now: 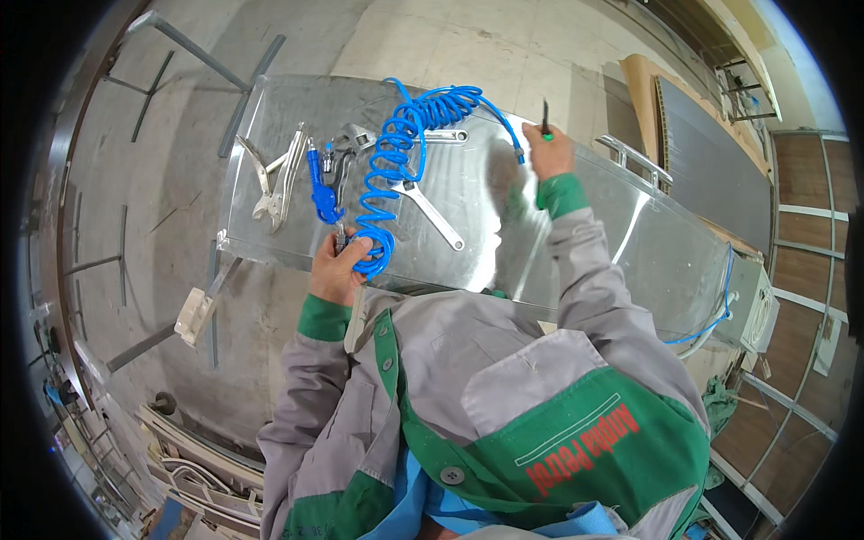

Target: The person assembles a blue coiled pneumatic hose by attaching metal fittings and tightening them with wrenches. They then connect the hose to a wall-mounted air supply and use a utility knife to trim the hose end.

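Observation:
My left hand (335, 274) is closed at the table's near edge, gripping the near end of a blue coiled air hose (387, 155) by its metal fitting. The coils stretch away and curve right, ending in a loose blue tip near my right hand (551, 155). That hand is raised over the table's far side, closed on a slim dark tool (545, 115) with a green part; its exact kind is unclear. Just beyond my left hand lies a blue air blow gun (324, 191). Two adjustable wrenches lie by the hose, the nearer wrench (434, 216) partly under it.
Locking pliers (290, 175) lie at the left end of the metal-topped table (342, 261). A metal handle (634, 160) stands near the far right edge. Beyond it leans a large grey panel (711, 148). A grey box with a blue cable (760, 310) sits at the right end.

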`<state>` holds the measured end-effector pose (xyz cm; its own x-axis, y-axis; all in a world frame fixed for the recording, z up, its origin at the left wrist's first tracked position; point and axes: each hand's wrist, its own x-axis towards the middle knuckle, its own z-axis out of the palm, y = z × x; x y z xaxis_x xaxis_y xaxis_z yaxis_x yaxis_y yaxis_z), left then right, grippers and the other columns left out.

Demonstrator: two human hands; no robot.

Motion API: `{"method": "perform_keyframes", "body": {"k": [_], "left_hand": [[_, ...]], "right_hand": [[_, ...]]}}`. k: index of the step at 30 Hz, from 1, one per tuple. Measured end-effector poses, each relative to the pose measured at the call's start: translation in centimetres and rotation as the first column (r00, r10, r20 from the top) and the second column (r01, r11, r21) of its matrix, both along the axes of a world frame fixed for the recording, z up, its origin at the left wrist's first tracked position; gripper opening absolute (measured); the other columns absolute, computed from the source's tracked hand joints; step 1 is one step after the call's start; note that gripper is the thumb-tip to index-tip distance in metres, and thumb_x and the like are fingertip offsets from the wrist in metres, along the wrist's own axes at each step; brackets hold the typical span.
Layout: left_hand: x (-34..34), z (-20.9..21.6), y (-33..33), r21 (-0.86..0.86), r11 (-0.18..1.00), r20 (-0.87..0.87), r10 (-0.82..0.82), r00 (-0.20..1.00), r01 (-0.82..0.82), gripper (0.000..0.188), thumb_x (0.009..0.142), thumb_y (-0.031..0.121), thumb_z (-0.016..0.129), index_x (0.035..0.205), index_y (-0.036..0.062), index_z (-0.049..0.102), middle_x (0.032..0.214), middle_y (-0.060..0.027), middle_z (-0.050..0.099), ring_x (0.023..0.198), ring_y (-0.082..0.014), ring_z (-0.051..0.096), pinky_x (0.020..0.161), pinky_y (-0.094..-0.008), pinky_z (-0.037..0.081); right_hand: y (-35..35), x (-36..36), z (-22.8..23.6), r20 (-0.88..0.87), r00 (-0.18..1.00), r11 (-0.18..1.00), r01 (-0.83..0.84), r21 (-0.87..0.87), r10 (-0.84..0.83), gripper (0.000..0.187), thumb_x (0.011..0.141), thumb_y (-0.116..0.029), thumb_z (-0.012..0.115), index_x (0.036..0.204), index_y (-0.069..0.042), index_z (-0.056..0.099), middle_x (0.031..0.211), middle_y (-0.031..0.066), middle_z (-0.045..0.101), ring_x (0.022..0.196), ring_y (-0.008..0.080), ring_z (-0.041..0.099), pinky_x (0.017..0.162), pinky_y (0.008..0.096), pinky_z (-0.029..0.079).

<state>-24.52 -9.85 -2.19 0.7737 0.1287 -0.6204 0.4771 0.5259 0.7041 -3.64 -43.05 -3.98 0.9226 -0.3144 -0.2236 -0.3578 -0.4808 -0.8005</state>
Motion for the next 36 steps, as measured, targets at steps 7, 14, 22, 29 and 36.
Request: {"method": "perform_keyframes", "body": {"k": [7,14,22,29,36], "left_hand": [[0.4,0.3,0.7,0.000,1.000,0.027,0.007,1.000,-0.007,0.026,0.091,0.010,0.071,0.113,0.0046,0.058,0.099,-0.0057,0.066,0.085,-0.0146,0.068,0.073,-0.0303,0.058],[1.6,0.5,3.4,0.016,0.995,-0.078,0.104,0.992,-0.103,0.013,0.095,0.015,0.069,0.104,0.0074,0.064,0.089,-0.0013,0.068,0.070,-0.0116,0.069,0.059,-0.0298,0.062],[4.8,-0.8,10.9,0.346,0.930,0.083,0.100,0.991,-0.123,0.020,0.095,0.019,0.070,0.105,0.0034,0.065,0.088,-0.0048,0.070,0.065,-0.0132,0.068,0.056,-0.0288,0.060],[8.3,-5.4,18.7,0.993,0.114,-0.014,0.027,1.000,0.011,0.039,0.088,0.028,0.073,0.113,-0.0005,0.063,0.097,-0.0141,0.070,0.078,-0.0249,0.069,0.071,-0.0386,0.058],[11.5,-3.6,22.6,0.958,0.005,-0.284,-0.156,0.946,0.288,0.063,0.084,0.041,0.077,0.126,-0.0017,0.058,0.111,-0.0226,0.068,0.098,-0.0320,0.068,0.084,-0.0418,0.052]], "right_hand": [[-2.9,1.2,-4.4,-0.212,0.925,0.840,-0.376,-0.391,0.315,0.040,0.080,-0.037,0.075,0.099,-0.002,0.073,0.092,0.0150,0.075,0.087,0.0289,0.071,0.082,0.0386,0.054],[-3.1,1.5,1.0,0.014,0.993,0.949,-0.116,0.292,0.117,0.014,0.084,-0.019,0.069,0.087,-0.005,0.066,0.080,0.0085,0.069,0.056,0.0100,0.058,0.047,0.0270,0.041],[-2.7,2.6,14.1,0.374,0.925,0.929,-0.194,0.316,0.066,0.009,0.085,-0.010,0.070,0.091,-0.003,0.066,0.073,0.0030,0.064,0.058,0.0092,0.057,0.050,0.0238,0.042],[-4.7,0.0,19.1,0.462,0.869,0.965,-0.246,0.088,0.179,0.006,0.092,-0.007,0.070,0.094,-0.001,0.067,0.070,0.0007,0.060,0.055,0.0076,0.051,0.049,0.0226,0.037],[-8.3,-3.2,19.9,0.167,0.986,0.999,-0.002,0.047,-0.006,0.009,0.087,-0.011,0.069,0.089,-0.002,0.067,0.066,0.0002,0.059,0.052,0.0074,0.050,0.047,0.0228,0.037]]}}
